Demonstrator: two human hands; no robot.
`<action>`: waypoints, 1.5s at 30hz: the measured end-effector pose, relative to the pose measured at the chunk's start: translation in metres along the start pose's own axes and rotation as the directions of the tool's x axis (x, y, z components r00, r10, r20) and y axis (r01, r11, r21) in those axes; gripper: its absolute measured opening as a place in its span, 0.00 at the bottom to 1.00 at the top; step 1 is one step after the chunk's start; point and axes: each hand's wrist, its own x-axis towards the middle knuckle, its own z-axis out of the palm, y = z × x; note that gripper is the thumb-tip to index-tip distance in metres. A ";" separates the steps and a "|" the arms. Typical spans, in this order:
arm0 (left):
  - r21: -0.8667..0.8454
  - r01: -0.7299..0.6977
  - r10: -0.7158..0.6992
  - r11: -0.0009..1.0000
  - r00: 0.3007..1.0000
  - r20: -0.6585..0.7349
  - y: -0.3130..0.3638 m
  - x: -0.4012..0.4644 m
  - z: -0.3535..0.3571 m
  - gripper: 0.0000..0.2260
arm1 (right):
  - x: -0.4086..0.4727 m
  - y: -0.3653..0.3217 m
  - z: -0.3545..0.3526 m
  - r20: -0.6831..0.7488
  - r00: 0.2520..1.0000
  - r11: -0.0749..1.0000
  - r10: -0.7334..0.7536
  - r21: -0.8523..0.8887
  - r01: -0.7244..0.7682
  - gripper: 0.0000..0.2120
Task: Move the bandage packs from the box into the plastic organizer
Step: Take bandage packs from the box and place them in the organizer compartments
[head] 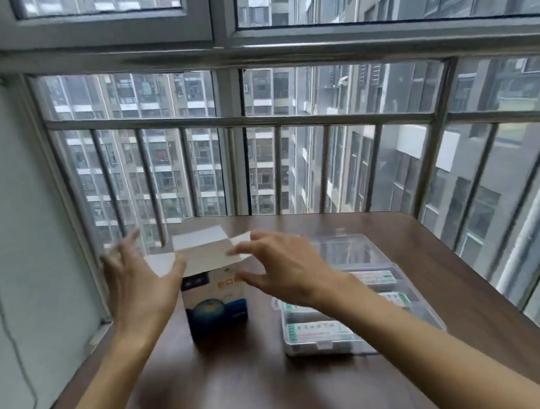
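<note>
Both forearms extended forward; left hand (pixel 137 285) fingers spread, right hand (pixel 282 269) fingers straight, relaxed.

Box (pixel 215 296) interior behind raised flaps, motion-blurred left-hand fingers (pixel 123 249), organizer (pixel 356 311) partly under right forearm.
</note>
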 end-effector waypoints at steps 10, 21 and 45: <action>-0.621 0.026 0.023 0.783 0.997 0.070 -0.008 -0.024 0.001 0.06 | -0.023 0.012 0.040 -0.252 0.966 0.998 -0.060 -0.050 0.049 0.11; -0.602 0.007 0.077 0.798 0.991 0.113 -0.017 -0.023 0.005 0.08 | 0.002 -0.032 0.029 -0.052 0.996 0.996 0.077 0.042 -0.075 0.12; -0.596 -0.067 0.134 0.800 0.989 0.068 -0.029 -0.019 0.011 0.04 | 0.040 -0.049 0.015 0.682 0.708 0.962 0.182 0.025 -0.271 0.16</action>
